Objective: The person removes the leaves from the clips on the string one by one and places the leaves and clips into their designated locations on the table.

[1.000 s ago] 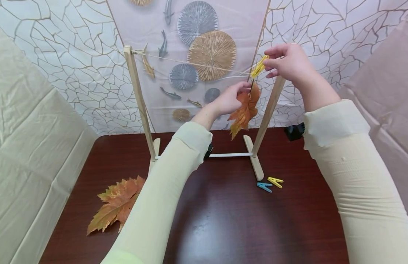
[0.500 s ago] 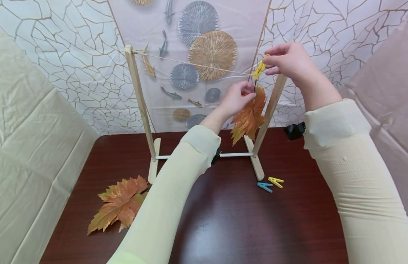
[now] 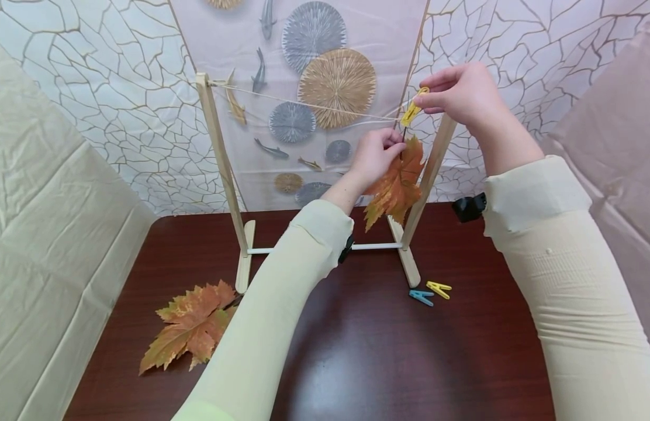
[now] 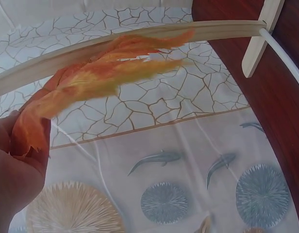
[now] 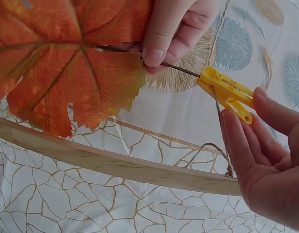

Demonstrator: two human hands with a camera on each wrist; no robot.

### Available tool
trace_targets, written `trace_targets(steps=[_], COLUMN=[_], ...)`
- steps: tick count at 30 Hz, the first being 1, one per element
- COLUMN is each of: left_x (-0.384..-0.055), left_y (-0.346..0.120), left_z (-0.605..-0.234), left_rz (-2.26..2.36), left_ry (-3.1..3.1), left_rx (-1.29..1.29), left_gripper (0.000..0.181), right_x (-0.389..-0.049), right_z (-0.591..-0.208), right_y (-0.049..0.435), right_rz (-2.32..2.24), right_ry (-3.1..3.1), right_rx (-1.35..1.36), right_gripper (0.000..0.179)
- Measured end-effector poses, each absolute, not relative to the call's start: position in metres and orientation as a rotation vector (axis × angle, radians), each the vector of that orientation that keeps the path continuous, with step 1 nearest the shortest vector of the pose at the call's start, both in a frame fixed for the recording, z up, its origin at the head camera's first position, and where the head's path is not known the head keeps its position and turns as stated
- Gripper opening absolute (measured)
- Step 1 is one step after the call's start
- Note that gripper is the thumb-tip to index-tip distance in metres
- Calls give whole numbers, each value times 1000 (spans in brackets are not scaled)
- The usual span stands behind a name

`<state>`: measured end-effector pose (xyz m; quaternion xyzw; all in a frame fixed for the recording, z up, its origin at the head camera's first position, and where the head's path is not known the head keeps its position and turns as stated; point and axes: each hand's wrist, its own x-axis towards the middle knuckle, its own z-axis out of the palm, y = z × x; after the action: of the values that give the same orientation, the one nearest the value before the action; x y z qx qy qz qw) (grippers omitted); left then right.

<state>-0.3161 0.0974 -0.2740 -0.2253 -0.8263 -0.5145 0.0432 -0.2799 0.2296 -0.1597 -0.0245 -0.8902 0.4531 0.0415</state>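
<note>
My right hand (image 3: 464, 96) pinches a yellow clothespin (image 5: 222, 90) between thumb and fingers, at the right part of a thin string (image 3: 304, 105). In the right wrist view the dark stem (image 5: 181, 68) of an orange artificial maple leaf (image 5: 47, 63) runs up to the clothespin's nose, where the string also passes. My left hand (image 3: 373, 155) pinches that stem just below the clothespin. The leaf hangs down beside the right post; in the left wrist view its blade (image 4: 91, 82) appears edge-on, past the hand.
The string is tied to a wooden stand with a left post (image 3: 220, 158) and right post (image 3: 430, 175). On the dark red table (image 3: 356, 351) lie another maple leaf (image 3: 190, 327), a blue clothespin (image 3: 421, 297) and a second yellow clothespin (image 3: 438, 290). A patterned cloth hangs behind.
My left hand has shifted slightly right, and its thumb has come onto the stem in a pinch. The leaf has turned to show more of its face. The right hand keeps the clothespin at the string.
</note>
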Motion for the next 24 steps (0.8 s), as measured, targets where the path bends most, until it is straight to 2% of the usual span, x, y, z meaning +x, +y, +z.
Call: trace_targets(steps=[15,24], left_x=[-315,-315], left_y=[86,74], left_z=[-277,-280], left_rz=[-1461,-1502], left_ry=[-2589,-2532], left_rx=[-658,-702], left_gripper=[16,16], right_x=[-275,-270], right_z=[-155,-150], right_y=[229,221], right_rz=[1376,1454], right_ry=[-2598,-2461], right_rx=[-72,-22], right_gripper=[23,20])
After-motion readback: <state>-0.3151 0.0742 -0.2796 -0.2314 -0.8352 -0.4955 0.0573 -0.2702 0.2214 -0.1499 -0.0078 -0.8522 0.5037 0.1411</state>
